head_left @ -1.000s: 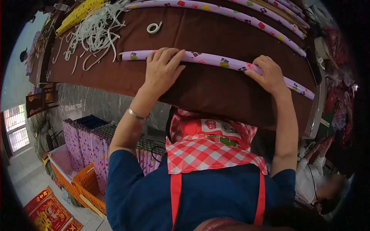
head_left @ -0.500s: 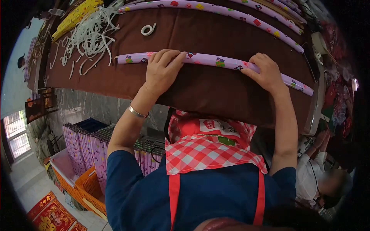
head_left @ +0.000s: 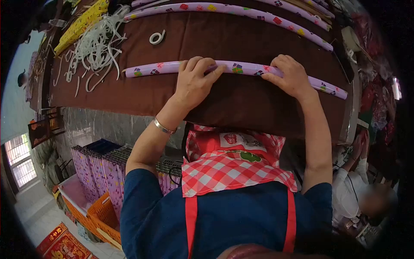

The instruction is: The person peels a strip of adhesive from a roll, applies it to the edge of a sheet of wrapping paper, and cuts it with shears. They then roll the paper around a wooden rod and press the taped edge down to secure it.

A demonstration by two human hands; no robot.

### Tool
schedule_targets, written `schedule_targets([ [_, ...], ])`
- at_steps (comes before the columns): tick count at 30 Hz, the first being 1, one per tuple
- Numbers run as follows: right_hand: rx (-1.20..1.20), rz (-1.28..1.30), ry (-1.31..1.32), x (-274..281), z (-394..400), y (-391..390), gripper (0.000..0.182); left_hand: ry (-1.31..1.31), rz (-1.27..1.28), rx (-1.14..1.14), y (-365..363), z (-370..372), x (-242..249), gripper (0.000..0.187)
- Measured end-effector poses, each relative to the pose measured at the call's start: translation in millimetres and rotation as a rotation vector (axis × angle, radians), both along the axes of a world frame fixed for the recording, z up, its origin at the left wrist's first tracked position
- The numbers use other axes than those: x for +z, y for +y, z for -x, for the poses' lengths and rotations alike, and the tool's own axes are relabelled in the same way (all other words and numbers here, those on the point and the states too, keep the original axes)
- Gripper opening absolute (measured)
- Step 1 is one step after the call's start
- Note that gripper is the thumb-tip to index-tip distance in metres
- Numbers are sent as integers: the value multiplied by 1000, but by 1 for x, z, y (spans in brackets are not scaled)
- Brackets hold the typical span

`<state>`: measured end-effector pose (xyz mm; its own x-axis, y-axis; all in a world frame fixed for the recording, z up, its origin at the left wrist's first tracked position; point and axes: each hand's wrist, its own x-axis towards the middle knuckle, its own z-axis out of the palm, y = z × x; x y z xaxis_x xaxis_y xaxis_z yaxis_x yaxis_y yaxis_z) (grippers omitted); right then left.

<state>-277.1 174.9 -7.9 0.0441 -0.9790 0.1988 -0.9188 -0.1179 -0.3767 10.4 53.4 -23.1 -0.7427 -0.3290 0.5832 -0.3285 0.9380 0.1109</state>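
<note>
A long, thin roll of purple wrapping paper [head_left: 172, 67] printed with colourful gift boxes lies across the brown-covered table in front of me. My left hand [head_left: 197, 77] is closed over the roll left of its middle, fingers on the far side and thumb on the near side. Farther right, my right hand [head_left: 289, 75] grips the same roll in a similar way, its thumb pointing left along the paper. Both ends of the roll stick out past my hands. Beyond the roll, a small white roll of tape [head_left: 157, 38] lies on the cloth.
Tangled white strips [head_left: 95, 47] lie at the table's left, beside a yellow patterned bundle [head_left: 82, 26]. More purple rolls [head_left: 241, 14] run along the far side. Below left, an orange crate [head_left: 101, 209] stands near upright purple rolls [head_left: 92, 172]. Another person [head_left: 351, 194] is at lower right.
My left hand has slid to the right along the roll, closer to my right hand. My right hand keeps its place on the roll. The whole view has shifted slightly.
</note>
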Motion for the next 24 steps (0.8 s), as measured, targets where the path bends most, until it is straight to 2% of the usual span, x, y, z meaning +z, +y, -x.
schedule_targets([
  [3,-6,5,-3,1,0,1,45,-32,12,-5,1,0,-5,29],
  [6,-10,-15,-2,4,-1,0,46,-22,46,-99,4,-4,-5,36],
  [9,-12,-33,0,3,-1,-1,46,-19,-46,78,7,2,3,55],
  [12,-13,-35,-2,3,-1,-1,47,-114,-32,47,7,14,1,55],
  [21,-5,-16,-4,0,1,-1,47,-151,-106,-105,23,73,-5,48],
  [24,1,-5,-9,0,2,-1,48,-14,-119,-184,20,72,-9,41],
])
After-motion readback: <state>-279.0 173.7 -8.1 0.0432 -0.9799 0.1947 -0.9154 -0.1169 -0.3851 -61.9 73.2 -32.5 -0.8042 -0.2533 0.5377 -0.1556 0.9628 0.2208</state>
